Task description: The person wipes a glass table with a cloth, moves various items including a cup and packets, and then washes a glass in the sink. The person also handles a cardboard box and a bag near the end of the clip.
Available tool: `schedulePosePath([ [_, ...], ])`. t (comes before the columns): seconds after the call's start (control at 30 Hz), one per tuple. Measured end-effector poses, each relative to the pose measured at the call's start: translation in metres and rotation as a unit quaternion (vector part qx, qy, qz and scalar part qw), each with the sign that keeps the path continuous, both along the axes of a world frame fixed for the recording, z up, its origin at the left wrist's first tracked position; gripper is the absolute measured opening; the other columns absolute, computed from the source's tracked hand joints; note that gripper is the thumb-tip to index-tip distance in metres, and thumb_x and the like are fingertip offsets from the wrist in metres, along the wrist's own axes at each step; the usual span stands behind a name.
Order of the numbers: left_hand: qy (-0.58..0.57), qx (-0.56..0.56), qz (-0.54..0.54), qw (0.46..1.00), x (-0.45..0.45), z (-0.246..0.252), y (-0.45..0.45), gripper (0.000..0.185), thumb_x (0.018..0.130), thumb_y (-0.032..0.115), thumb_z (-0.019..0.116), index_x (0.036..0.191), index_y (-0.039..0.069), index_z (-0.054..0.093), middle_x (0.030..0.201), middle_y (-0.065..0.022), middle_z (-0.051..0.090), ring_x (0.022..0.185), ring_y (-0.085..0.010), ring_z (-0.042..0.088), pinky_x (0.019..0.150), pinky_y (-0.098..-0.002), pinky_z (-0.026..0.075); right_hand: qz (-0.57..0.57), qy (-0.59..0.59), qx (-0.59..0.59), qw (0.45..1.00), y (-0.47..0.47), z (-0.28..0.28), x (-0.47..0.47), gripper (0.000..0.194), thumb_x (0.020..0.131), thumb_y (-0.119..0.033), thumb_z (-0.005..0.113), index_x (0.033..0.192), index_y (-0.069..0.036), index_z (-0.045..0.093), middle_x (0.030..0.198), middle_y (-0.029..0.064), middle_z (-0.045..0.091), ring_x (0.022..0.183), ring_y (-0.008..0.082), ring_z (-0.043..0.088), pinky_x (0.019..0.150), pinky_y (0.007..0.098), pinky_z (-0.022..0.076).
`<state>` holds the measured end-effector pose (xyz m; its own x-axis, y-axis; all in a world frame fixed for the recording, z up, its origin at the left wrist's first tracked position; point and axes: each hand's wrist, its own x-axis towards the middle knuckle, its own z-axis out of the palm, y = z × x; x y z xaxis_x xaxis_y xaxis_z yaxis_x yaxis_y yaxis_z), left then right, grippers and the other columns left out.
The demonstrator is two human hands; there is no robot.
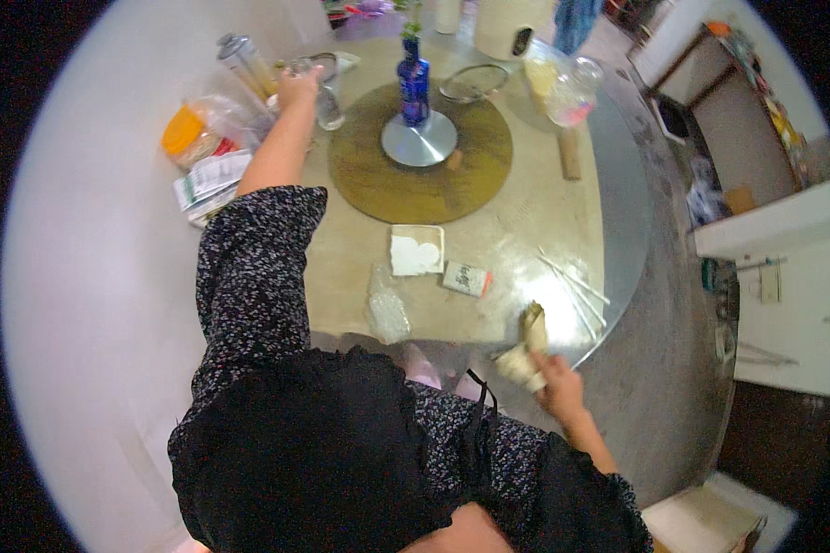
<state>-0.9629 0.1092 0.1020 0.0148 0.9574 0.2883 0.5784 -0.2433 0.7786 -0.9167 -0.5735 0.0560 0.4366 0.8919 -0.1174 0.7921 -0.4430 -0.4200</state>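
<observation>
My left hand (299,84) reaches to the far left of the table and is at a clear glass (303,67); blur hides how firmly the fingers close. Another clear glass (329,110) stands just right of that wrist. Over the near right edge, my right hand (559,388) grips a pale, crumpled cloth (522,366). A brownish end of it, or a separate piece, rests on the tabletop. In front of me lie a white square dish (417,250), a small printed packet (467,278), a crumpled clear plastic wrapper (389,307) and several thin white sticks (577,294).
A blue glass bottle (413,86) with greenery stands on a round silver base (420,139) at the middle. An orange-lidded jar (183,135) and papers (214,180) sit left. At the back right are a clear plastic container (573,97) and a wire ring (474,83).
</observation>
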Motion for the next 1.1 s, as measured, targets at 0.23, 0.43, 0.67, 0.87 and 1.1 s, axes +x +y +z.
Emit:
schedulePosePath([
  [0.23,0.021,0.002,-0.022,1.000,0.022,-0.004,0.004,0.050,0.073,0.046,0.067,0.092,0.001,0.061,0.089,-0.0126,0.064,0.083,-0.0255,0.061,0.078,-0.0353,0.045,-0.413,-0.104,0.090,0.900,0.020,-0.028,0.106,0.055,0.076,-0.010,0.056,0.128,-0.005,0.040,0.098,0.0189,0.055,0.098,0.0373,0.050,0.082,0.0430,0.0421],
  [0.43,-0.044,0.041,-0.038,0.997,-0.035,0.031,-0.040,0.044,0.076,0.046,0.064,0.085,0.003,0.065,0.079,-0.0115,0.064,0.077,-0.0238,0.060,0.071,-0.0351,0.044,-0.359,-0.098,0.042,0.927,0.135,-0.049,0.137,0.035,0.080,-0.019,0.054,0.110,-0.001,0.052,0.096,0.0203,0.058,0.090,0.0374,0.054,0.077,0.0449,0.0438],
  [0.67,-0.211,-0.094,-0.251,0.940,-0.154,0.118,-0.132,0.027,0.086,0.031,0.057,0.090,0.005,0.062,0.074,-0.0020,0.058,0.048,-0.0039,0.036,0.043,-0.0203,0.030,-0.243,-0.135,0.101,0.955,0.258,-0.061,0.127,0.035,0.080,-0.025,0.057,0.105,-0.001,0.054,0.094,0.0198,0.059,0.087,0.0362,0.057,0.075,0.0448,0.0460],
  [0.87,-0.217,-0.086,-0.179,0.956,-0.272,0.170,-0.243,0.022,0.089,0.025,0.052,0.098,0.005,0.054,0.092,-0.0070,0.062,0.043,0.0003,0.026,0.036,-0.0148,0.021,0.008,-0.079,0.066,0.995,0.372,-0.052,0.008,0.036,0.080,-0.025,0.056,0.110,-0.005,0.054,0.101,0.0161,0.057,0.087,0.0320,0.059,0.072,0.0418,0.0492],
  [1.1,-0.222,-0.091,-0.189,0.952,-0.366,0.153,-0.322,0.026,0.091,0.028,0.049,0.102,0.004,0.053,0.094,-0.0079,0.061,0.044,0.0009,0.024,0.036,-0.0146,0.020,0.214,-0.032,0.146,0.965,0.373,-0.050,-0.114,0.024,0.081,-0.017,0.046,0.097,-0.002,0.056,0.094,0.0168,0.058,0.079,0.0315,0.062,0.067,0.0419,0.0512],
])
